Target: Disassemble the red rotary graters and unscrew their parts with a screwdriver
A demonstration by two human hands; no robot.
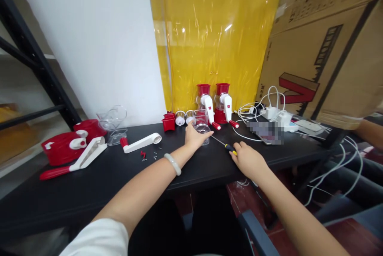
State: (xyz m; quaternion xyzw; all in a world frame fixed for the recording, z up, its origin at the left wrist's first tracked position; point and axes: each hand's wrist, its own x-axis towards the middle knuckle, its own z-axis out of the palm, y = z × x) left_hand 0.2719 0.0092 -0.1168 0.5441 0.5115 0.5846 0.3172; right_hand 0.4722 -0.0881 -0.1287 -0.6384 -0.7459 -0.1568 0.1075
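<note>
My left hand (196,138) grips a clear plastic grater housing (201,118) on the black table, its thumb stretched to the right along the lower part. In my right hand (247,158) is a screwdriver (228,147) with a black and yellow handle; its thin shaft points up and left, the tip close to my left thumb. Behind the housing stand two assembled rotary graters (223,102) with red hoppers and white cranks. Grater drums (180,118) and red hoppers (168,122) sit left of the housing.
On the left lie red bases (64,148), clear housings (112,118), white cranks (143,143) with red handles, a small red piece (143,154) and several screws (155,155). At right are a phone-like device (266,132), white cables (247,110) and a large cardboard box (317,56).
</note>
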